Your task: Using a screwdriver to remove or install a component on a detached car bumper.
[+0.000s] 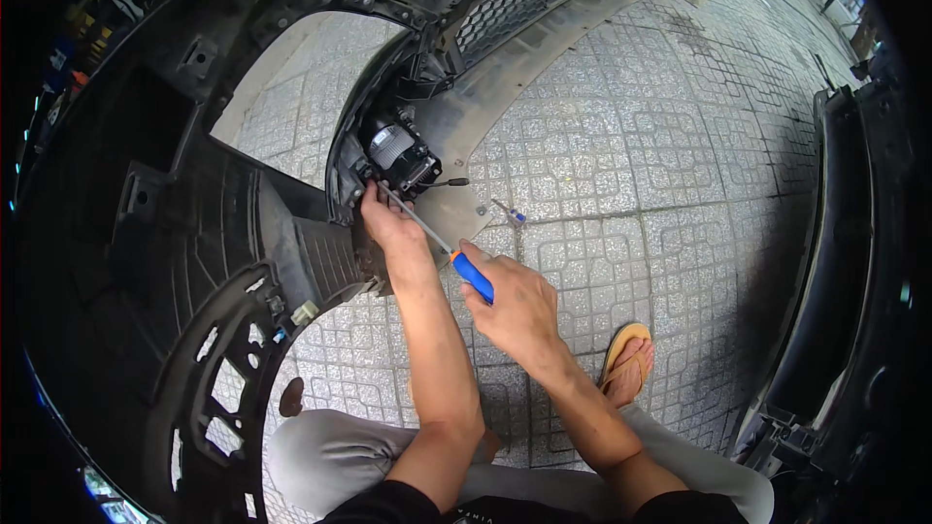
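Wraps fingers of the right hand round a blue-handled screwdriver, angled toward 11 o'clock, to the lamp module near its 7 o'clock edge. Cups the left hand near the tip, apparently for guidance; cannot tell those fingers' exact hold.

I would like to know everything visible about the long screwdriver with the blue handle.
The screwdriver has a blue, plastic-looking handle with an orange collar, and a thin grey shaft that looks like metal. It slants, shaft up and left in the picture. The right-hand grip is closed around the handle. The tip is hidden beside the left-hand grip, near a black unit with a silvery drum; whether it touches either is unclear.
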{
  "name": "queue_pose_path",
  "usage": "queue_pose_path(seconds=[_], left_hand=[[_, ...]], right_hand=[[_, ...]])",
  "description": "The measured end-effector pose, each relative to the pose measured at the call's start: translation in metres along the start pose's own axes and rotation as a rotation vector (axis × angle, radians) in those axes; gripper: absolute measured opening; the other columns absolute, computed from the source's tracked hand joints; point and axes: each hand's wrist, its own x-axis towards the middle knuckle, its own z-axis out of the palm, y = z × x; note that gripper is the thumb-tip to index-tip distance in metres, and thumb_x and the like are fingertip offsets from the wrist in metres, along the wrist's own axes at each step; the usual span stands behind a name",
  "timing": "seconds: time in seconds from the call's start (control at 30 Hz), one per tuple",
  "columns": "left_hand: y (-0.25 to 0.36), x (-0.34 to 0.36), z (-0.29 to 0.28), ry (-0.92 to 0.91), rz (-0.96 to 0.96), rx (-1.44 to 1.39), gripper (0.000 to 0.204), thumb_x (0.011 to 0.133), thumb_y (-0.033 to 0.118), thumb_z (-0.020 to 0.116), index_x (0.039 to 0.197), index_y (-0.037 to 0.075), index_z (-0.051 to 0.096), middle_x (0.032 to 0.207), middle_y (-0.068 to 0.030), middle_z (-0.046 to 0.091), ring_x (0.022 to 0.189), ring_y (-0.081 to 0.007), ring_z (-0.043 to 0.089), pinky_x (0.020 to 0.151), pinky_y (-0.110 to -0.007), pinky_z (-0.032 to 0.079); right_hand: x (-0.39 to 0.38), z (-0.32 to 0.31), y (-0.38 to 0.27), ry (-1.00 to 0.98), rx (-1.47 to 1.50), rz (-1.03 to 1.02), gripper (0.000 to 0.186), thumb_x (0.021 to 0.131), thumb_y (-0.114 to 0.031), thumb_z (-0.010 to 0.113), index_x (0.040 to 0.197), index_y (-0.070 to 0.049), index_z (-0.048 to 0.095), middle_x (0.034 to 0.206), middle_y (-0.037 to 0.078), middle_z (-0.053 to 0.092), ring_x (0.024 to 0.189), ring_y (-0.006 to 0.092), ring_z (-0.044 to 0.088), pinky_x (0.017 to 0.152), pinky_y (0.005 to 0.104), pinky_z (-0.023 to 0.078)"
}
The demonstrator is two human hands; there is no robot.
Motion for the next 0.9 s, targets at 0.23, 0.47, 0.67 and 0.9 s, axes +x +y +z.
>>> queue_pose_path(seconds=[0.23,0.47,0.67,0.9], left_hand=[[-0.001,-0.004,-0.001,-0.003,-0.029,-0.052,0.019,0.097,0.038,0.059,0.101,0.02,0.065,0.094,0.0073,0.063,0.084,-0.0103,0.055,0.071,-0.032,0.034],[0.0,0.001,-0.011,-0.031,0.0,-0.071,0.019,0.097,0.036,0.059,0.104,0.019,0.063,0.095,0.0063,0.063,0.082,-0.0111,0.053,0.069,-0.032,0.035],[0.002,-0.005,0.003,-0.017,-0.044,-0.099,0.021,0.095,0.037,0.064,0.091,0.016,0.064,0.08,0.0044,0.06,0.069,-0.0115,0.053,0.06,-0.03,0.038],[0.02,0.02,-0.021,-0.054,-0.022,-0.012,0.025,0.091,0.037,0.073,0.086,0.017,0.059,0.072,0.0036,0.05,0.059,-0.0116,0.047,0.051,-0.028,0.035]], right_hand=[[-0.004,-0.008,-0.008,0.044,0.118,0.081,0.04,0.096,-0.018,0.057,0.132,-0.002,0.062,0.101,0.02,0.065,0.089,0.0425,0.067,0.082,0.0481,0.053],[-0.003,-0.009,-0.01,-0.165,0.046,0.203,0.032,0.091,-0.016,0.064,0.12,-0.003,0.067,0.098,0.018,0.066,0.091,0.0391,0.067,0.078,0.0483,0.054],[-0.004,-0.003,-0.009,0.076,-0.172,-0.045,0.039,0.084,-0.013,0.074,0.122,-0.012,0.065,0.096,0.013,0.06,0.088,0.0382,0.066,0.074,0.0472,0.055],[-0.004,0.016,-0.01,-0.139,-0.022,0.219,0.031,0.096,-0.027,0.061,0.11,0.001,0.061,0.111,0.023,0.063,0.095,0.0415,0.067,0.074,0.0506,0.056]])
